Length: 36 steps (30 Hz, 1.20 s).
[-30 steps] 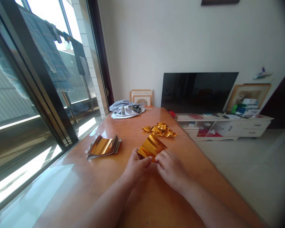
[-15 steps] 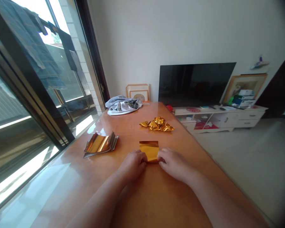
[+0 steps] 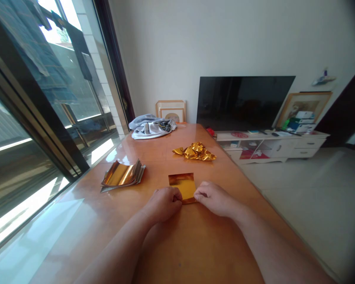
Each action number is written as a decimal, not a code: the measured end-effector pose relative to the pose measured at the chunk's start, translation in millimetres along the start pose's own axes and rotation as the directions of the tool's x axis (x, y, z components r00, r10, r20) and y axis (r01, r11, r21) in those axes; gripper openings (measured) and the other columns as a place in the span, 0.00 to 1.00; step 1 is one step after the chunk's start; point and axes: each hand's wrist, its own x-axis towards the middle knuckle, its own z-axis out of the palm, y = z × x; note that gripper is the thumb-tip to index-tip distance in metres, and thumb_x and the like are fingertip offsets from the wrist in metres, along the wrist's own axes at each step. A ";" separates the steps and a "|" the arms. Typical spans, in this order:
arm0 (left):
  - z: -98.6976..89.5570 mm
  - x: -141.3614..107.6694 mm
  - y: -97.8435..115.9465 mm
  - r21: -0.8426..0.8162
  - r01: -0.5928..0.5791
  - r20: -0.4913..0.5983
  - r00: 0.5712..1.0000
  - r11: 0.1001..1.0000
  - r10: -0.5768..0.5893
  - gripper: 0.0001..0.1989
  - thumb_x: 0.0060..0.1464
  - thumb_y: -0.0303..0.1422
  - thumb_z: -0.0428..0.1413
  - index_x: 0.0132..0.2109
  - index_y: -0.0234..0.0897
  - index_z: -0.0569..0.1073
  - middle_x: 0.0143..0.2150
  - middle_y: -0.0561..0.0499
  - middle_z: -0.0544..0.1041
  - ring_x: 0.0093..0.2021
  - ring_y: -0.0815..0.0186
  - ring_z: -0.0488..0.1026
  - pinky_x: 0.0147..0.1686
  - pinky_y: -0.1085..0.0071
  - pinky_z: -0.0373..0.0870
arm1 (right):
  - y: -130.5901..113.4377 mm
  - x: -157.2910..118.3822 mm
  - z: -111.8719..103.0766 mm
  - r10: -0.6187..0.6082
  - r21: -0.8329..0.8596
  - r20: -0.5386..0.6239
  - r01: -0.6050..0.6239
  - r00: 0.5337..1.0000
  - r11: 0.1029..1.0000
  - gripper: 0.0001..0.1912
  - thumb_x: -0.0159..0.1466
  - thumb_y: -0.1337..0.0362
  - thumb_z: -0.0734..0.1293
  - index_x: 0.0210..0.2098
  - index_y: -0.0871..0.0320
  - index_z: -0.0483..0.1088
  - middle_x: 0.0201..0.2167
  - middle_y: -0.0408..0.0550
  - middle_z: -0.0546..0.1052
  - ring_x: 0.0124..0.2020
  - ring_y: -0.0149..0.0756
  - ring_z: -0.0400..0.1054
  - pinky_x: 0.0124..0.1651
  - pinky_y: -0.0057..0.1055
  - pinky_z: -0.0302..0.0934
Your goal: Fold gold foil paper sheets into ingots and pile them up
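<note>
In the head view, a small gold sheet (image 3: 186,184) right in front, down on the shiny brown table (image 3: 180,248). Looks smooth and bright, with a thin orange strip along the near edge. At its near left corner, the left hand (image 3: 166,203), curled up almost like a fist, thumb and fingers close together, with a hold on that corner. At its near right corner, the right hand (image 3: 214,198), curled too but a bit looser, thumb and fingertips pinched on the edge. Off to the left, well apart, a pile of gold sheets (image 3: 121,175) with the ends bent up. Past the small sheet and a little to the right, some crumpled gold foil (image 3: 198,152). At the far end, a heap of gray cloth (image 3: 154,129), with picture frames (image 3: 170,105) behind it. Over on the right, a big black TV (image 3: 245,102) and a long white cabinet (image 3: 301,145).
</note>
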 end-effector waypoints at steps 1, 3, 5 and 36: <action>-1.4 0.0 0.1 -0.004 0.006 0.006 1.000 1.000 -0.006 0.08 0.50 0.29 0.53 0.36 0.41 0.76 0.34 0.53 0.79 0.34 0.65 0.72 0.30 0.73 0.60 | 2.6 1.1 1.4 0.012 0.024 0.003 -0.012 1.000 1.000 0.14 0.66 0.62 0.63 0.25 0.57 0.72 0.31 0.45 0.73 0.33 0.31 0.67 0.36 0.27 0.56; -4.3 0.0 0.1 0.003 0.014 0.008 1.000 1.000 -0.014 0.08 0.51 0.30 0.52 0.35 0.41 0.76 0.33 0.53 0.78 0.34 0.65 0.73 0.31 0.73 0.60 | 6.6 2.9 4.1 0.049 0.057 -0.002 -0.048 0.999 0.997 0.14 0.65 0.61 0.64 0.25 0.57 0.71 0.30 0.44 0.73 0.32 0.31 0.67 0.34 0.26 0.56; -6.9 0.5 -0.2 0.024 0.038 0.009 0.999 0.999 -0.038 0.07 0.52 0.31 0.52 0.33 0.40 0.75 0.33 0.53 0.78 0.34 0.65 0.72 0.30 0.73 0.59 | 8.9 4.4 6.6 0.097 0.071 -0.019 -0.095 0.995 0.993 0.13 0.64 0.59 0.65 0.25 0.57 0.70 0.30 0.43 0.74 0.31 0.31 0.67 0.33 0.26 0.55; -15.5 1.1 -3.9 0.190 0.222 -0.026 0.975 0.956 -0.221 0.12 0.53 0.42 0.56 0.28 0.39 0.71 0.29 0.53 0.76 0.32 0.62 0.72 0.36 0.68 0.58 | 4.7 14.2 13.3 0.326 -0.012 -0.041 -0.326 0.945 0.945 0.13 0.61 0.56 0.68 0.25 0.57 0.71 0.24 0.42 0.76 0.25 0.30 0.63 0.26 0.28 0.43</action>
